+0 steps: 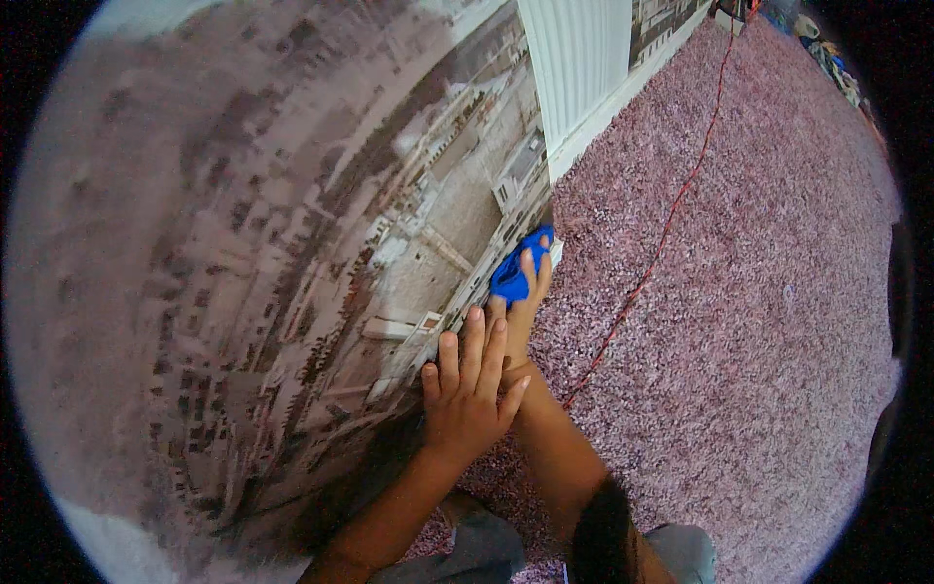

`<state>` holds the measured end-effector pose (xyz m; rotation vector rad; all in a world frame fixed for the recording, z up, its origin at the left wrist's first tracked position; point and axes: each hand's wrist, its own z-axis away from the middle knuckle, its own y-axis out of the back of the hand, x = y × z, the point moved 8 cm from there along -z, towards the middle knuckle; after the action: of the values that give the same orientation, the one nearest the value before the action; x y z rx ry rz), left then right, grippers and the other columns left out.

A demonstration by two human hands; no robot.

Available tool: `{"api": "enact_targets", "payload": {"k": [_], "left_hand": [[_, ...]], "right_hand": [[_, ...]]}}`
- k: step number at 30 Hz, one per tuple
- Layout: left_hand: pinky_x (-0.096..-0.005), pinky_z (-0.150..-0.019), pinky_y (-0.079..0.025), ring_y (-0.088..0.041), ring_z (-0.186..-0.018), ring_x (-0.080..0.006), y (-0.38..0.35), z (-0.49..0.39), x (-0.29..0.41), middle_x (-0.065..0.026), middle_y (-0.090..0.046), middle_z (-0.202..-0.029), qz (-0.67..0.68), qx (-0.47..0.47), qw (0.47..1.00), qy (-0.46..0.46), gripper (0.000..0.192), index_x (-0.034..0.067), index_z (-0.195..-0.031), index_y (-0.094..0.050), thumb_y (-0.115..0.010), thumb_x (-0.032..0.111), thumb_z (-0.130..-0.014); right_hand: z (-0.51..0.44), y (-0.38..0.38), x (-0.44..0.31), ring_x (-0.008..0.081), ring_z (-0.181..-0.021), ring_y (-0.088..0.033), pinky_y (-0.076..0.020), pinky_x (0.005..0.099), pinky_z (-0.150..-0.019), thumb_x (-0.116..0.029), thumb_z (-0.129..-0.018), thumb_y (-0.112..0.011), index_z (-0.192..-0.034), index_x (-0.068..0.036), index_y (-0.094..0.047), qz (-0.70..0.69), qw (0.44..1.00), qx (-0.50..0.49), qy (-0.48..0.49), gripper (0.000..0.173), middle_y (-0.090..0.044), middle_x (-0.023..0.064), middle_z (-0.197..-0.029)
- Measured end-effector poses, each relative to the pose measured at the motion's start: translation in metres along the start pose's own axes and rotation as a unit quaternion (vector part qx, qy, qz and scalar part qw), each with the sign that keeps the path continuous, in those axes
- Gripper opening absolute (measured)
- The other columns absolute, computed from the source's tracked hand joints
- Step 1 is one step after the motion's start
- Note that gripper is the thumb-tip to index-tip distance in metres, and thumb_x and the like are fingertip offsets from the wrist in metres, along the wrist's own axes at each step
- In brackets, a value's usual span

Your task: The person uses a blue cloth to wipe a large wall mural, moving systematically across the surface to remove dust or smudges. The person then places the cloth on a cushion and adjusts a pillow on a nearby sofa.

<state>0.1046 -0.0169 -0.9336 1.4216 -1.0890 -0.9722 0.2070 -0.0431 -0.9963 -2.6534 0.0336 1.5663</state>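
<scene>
A large printed mural (328, 255), showing buildings from above in brownish tones, covers the wall surface on the left. My left hand (467, 401) lies on its lower part, palm towards the print and fingers apart, holding nothing. Just beyond it, my right hand (524, 314) holds a blue cloth (514, 271) against the mural's bottom edge, close to the carpet. Part of the cloth is hidden under the fingers. Past the cloth, the mural's straight side edge meets a white ribbed panel (584, 73).
Speckled pinkish carpet (744, 292) spreads along the wall to the right, crossed by a thin red cord (668, 226). A white baseboard (606, 117) runs below the ribbed panel. Mixed items (832, 58) lie at the far upper right. My knees show at the bottom.
</scene>
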Motion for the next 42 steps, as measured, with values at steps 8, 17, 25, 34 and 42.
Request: {"api": "enact_targets", "payload": {"k": [8, 17, 25, 34, 42], "left_hand": [[-0.065, -0.099, -0.016, -0.015, -0.133, -0.0462, -0.016, 0.007, -0.005, -0.0153, -0.017, -0.15, 0.048, -0.031, 0.998, -0.003, 0.074, 0.012, -0.142, -0.031, -0.057, 0.045, -0.081], [-0.0455, -0.096, -0.027, -0.032, -0.126, -0.032, -0.003, 0.013, -0.012, -0.0107, -0.029, -0.147, -0.033, 0.042, 0.998, 0.012, 0.07, 0.015, -0.14, -0.036, -0.049, 0.053, -0.083], [-0.0667, -0.1, -0.013, -0.012, -0.134, -0.0475, -0.033, 0.013, -0.006, -0.0176, -0.012, -0.151, 0.093, -0.082, 0.992, 0.007, 0.076, 0.009, -0.143, -0.023, -0.053, 0.048, -0.085], [-0.0545, -0.109, -0.01, -0.005, -0.137, -0.0447, -0.063, 0.039, 0.001, -0.0209, -0.009, -0.15, 0.191, -0.13, 0.973, -0.031, 0.078, 0.001, -0.142, -0.021, -0.057, 0.04, -0.085], [-0.0466, -0.11, -0.017, -0.016, -0.137, -0.0389, -0.096, 0.069, -0.014, -0.0251, -0.017, -0.147, 0.219, -0.226, 0.949, 0.024, 0.063, -0.005, -0.139, -0.024, -0.053, 0.015, -0.087]], "right_hand": [[-0.03, 0.006, 0.016, 0.0393, -0.135, -0.018, -0.0127, 0.0457, -0.11, -0.023, -0.093, -0.042, -0.138, -0.001, -0.03, 0.016, 0.996, 0.011, -0.081, 0.051, -0.018, 0.0239, -0.146], [0.096, -0.026, -0.008, 0.0377, -0.133, -0.022, -0.0161, 0.0445, -0.109, -0.022, -0.095, -0.04, -0.137, 0.0, -0.031, -0.042, 0.995, 0.03, -0.089, 0.048, -0.025, 0.0221, -0.144], [0.011, 0.005, 0.037, 0.0365, -0.131, -0.026, -0.0188, 0.0437, -0.108, -0.019, -0.095, -0.04, -0.136, 0.001, -0.032, 0.028, 0.989, 0.033, -0.14, 0.046, -0.03, 0.0212, -0.141], [-0.018, 0.04, 0.092, 0.0359, -0.125, -0.035, -0.0251, 0.0411, -0.104, -0.017, -0.095, -0.042, -0.135, 0.002, -0.034, 0.142, 0.984, 0.026, -0.102, 0.045, -0.037, 0.0212, -0.136], [0.046, 0.012, 0.095, 0.0393, -0.134, -0.02, -0.0139, 0.0426, -0.11, -0.022, -0.096, -0.042, -0.138, 0.002, -0.029, 0.048, 0.986, 0.009, -0.158, 0.05, -0.023, 0.0262, -0.144]]}}
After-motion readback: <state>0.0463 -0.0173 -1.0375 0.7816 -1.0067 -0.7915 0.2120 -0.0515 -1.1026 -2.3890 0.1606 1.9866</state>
